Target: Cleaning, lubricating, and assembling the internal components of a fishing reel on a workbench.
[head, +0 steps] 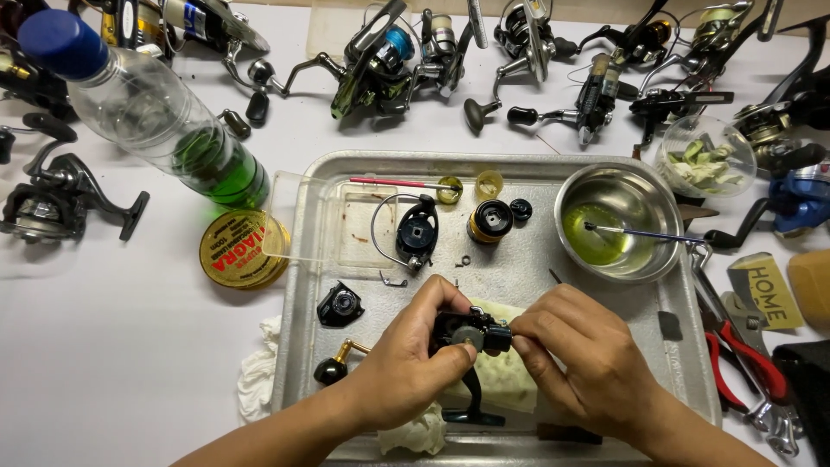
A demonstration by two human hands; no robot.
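A white desk (130, 363) carries a metal tray (519, 268), and both hands work over the tray's near half, toward six o'clock. Between them sits a black spinning-reel body (471, 333), its stem and foot (474, 402) running down toward six o'clock onto a pale green cloth (506, 376). The reel body lies at about three o'clock from the left hand (406, 363) and at nine o'clock from the right hand (588, 359); the two are about equally near, each touching it.

The left hand's grip is wrapped around the body from the left, thumb on the front near a grey round part, fingers curled over the top: a narrow, holding grip. The right hand's grip is a close fingertip pinch on the small black piece at the body's right end; whether it holds something separate there cannot be told.

Farther out on the tray, at twelve o'clock from the hands, lie a black rotor with wire bail (415, 233), a black-and-gold spool (490, 220) and a small black knob (520, 208). At two o'clock stands a steel bowl (618, 195) with yellow-green liquid and a thin tool (640, 233) resting in it. At nine o'clock lies a black side plate (340, 304), with a gold-necked handle knob (333, 367) below it. Off the tray at ten o'clock rest a clear bottle of green liquid (164, 121) and a yellow tin (242, 249); red-handled pliers (743, 363) lie at three o'clock.
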